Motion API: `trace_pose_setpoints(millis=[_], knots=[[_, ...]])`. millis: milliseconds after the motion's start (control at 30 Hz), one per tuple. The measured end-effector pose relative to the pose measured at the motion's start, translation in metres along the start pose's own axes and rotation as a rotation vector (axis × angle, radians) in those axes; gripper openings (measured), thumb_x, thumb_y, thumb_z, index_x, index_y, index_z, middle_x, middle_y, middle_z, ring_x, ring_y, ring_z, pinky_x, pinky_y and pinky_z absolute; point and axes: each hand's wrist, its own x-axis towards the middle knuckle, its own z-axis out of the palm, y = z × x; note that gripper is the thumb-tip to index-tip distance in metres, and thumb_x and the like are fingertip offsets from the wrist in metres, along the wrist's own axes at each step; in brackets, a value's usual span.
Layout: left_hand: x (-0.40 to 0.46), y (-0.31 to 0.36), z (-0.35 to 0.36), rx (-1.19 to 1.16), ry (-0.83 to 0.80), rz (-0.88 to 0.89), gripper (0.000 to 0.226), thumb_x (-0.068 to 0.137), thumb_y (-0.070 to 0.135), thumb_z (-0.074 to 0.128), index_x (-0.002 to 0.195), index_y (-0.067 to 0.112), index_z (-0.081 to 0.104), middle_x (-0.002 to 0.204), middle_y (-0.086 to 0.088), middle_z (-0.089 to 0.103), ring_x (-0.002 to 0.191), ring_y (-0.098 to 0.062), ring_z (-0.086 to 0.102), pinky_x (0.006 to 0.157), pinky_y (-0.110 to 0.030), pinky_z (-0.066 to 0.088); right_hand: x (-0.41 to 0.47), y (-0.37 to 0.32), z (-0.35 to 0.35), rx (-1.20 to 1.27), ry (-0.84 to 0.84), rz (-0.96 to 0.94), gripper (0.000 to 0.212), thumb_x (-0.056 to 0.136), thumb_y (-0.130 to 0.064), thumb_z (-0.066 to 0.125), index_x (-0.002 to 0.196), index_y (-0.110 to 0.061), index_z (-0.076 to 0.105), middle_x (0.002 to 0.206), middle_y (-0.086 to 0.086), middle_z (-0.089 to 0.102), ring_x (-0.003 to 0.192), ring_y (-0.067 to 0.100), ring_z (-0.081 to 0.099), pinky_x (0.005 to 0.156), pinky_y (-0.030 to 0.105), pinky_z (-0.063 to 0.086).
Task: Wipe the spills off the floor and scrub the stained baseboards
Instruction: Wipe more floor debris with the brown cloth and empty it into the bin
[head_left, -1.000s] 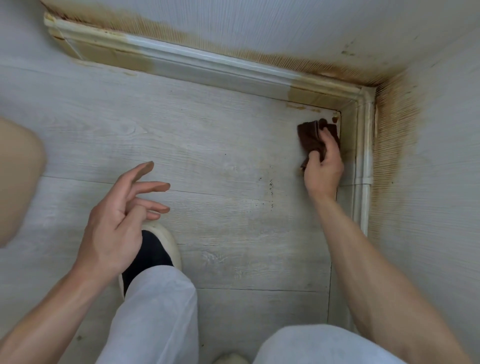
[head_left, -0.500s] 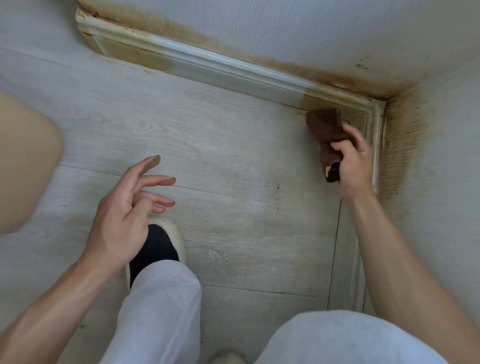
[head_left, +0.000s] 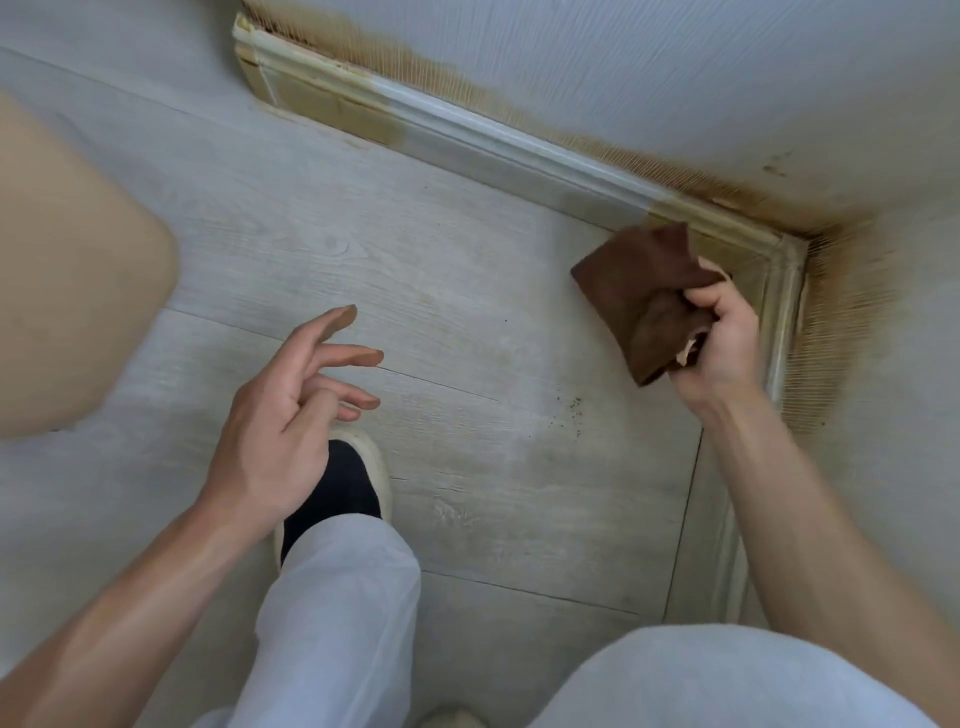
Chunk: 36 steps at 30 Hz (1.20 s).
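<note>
My right hand (head_left: 724, 343) grips a crumpled brown cloth (head_left: 641, 296) and holds it just in front of the room corner, above the floor. The white baseboard (head_left: 467, 135) runs along the far wall; it is stained brown at its left end and near the corner, with a cleaner stretch between. A second baseboard (head_left: 782, 322) runs down the right wall and is stained too. Small dark specks (head_left: 569, 408) dot the pale wood floor below the cloth. My left hand (head_left: 291, 410) hovers over the floor with relaxed fingers, holding nothing.
Brown staining (head_left: 841, 312) spreads up both walls at the corner. My dark shoe with a pale sole (head_left: 343, 488) and white trouser legs fill the lower middle. A beige rounded object (head_left: 67, 291) sits at the left edge.
My right hand has lifted the cloth off the floor by the corner and turned it, bunching it in the fingers. The view has shifted; my left hand stays hovering.
</note>
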Motion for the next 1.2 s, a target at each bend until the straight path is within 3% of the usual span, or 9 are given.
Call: trace_pose_setpoints(millis=[133,267,367,600,767,867,1000,1100,1200], knots=[[-0.002,-0.002,-0.006,0.009,0.01,-0.008,0.066,0.087,0.011,0.034,0.144,0.042,0.048,0.12,0.013,0.072,0.094,-0.019,0.075,0.089,-0.048,0.057,0.054,0.009,0.061,-0.361,-0.151,-0.048,0.044,0.065,-0.015,0.059,0.104,-0.003,0.075,0.109,0.016,0.073,0.1,0.029,0.069,0.086,0.033,0.056],[-0.003,-0.003,-0.007,0.024,0.001,0.008,0.066,0.087,0.01,0.034,0.145,0.039,0.048,0.12,0.014,0.072,0.095,-0.019,0.074,0.087,-0.042,0.056,0.018,0.069,0.08,-0.723,-0.428,0.103,0.033,0.063,-0.001,0.047,0.076,-0.011,0.076,0.069,-0.003,0.069,0.064,0.007,0.058,0.059,0.018,0.046],[-0.004,-0.003,-0.007,0.043,-0.011,0.024,0.065,0.088,0.01,0.035,0.147,0.037,0.048,0.12,0.015,0.071,0.096,-0.016,0.074,0.085,-0.035,0.058,-0.017,0.082,0.048,-0.744,-0.484,0.216,0.034,0.056,-0.005,0.046,0.071,-0.013,0.075,0.065,-0.002,0.067,0.062,0.009,0.056,0.057,0.019,0.044],[-0.004,0.001,0.004,0.039,-0.045,0.036,0.067,0.086,0.01,0.035,0.148,0.035,0.048,0.12,0.015,0.071,0.096,-0.016,0.075,0.086,-0.038,0.057,-0.044,0.031,-0.014,-0.284,-0.108,0.292,0.028,0.085,-0.005,0.045,0.087,-0.012,0.072,0.086,0.007,0.071,0.082,0.02,0.067,0.069,0.029,0.055],[-0.002,0.005,0.011,0.056,-0.075,0.034,0.068,0.086,0.01,0.035,0.147,0.035,0.048,0.12,0.014,0.072,0.095,-0.016,0.075,0.088,-0.043,0.056,-0.055,-0.034,-0.055,-0.023,0.028,-0.018,0.03,0.083,-0.009,0.045,0.083,-0.024,0.071,0.084,-0.003,0.069,0.079,0.014,0.066,0.065,0.022,0.05],[-0.002,0.008,0.018,0.062,-0.09,0.035,0.068,0.086,0.01,0.035,0.147,0.035,0.048,0.12,0.015,0.072,0.095,-0.016,0.075,0.088,-0.039,0.055,-0.046,-0.006,-0.057,-0.173,0.062,-0.043,0.046,0.088,-0.005,0.039,0.081,-0.027,0.079,0.08,-0.004,0.07,0.072,0.013,0.061,0.059,0.024,0.044],[-0.007,0.008,0.026,0.081,-0.129,0.044,0.068,0.087,0.009,0.035,0.148,0.035,0.048,0.119,0.015,0.072,0.095,-0.016,0.075,0.086,-0.037,0.055,-0.061,0.076,-0.032,-0.397,0.012,0.001,0.038,0.079,-0.002,0.046,0.1,-0.011,0.076,0.101,-0.007,0.077,0.103,0.009,0.067,0.096,0.026,0.048],[-0.008,0.007,0.029,0.088,-0.143,0.045,0.068,0.087,0.009,0.035,0.148,0.035,0.047,0.119,0.016,0.072,0.095,-0.015,0.075,0.087,-0.038,0.055,-0.093,0.106,-0.007,-0.34,-0.033,0.058,0.037,0.074,-0.003,0.046,0.092,-0.013,0.077,0.097,-0.006,0.078,0.1,0.006,0.069,0.092,0.018,0.048],[-0.007,0.01,0.036,0.083,-0.144,0.05,0.066,0.088,0.009,0.036,0.148,0.035,0.048,0.119,0.017,0.072,0.095,-0.015,0.075,0.087,-0.039,0.055,-0.105,0.099,-0.007,0.012,0.113,0.139,0.04,0.083,-0.003,0.043,0.084,-0.016,0.081,0.104,0.008,0.077,0.099,0.018,0.07,0.089,0.027,0.053]])
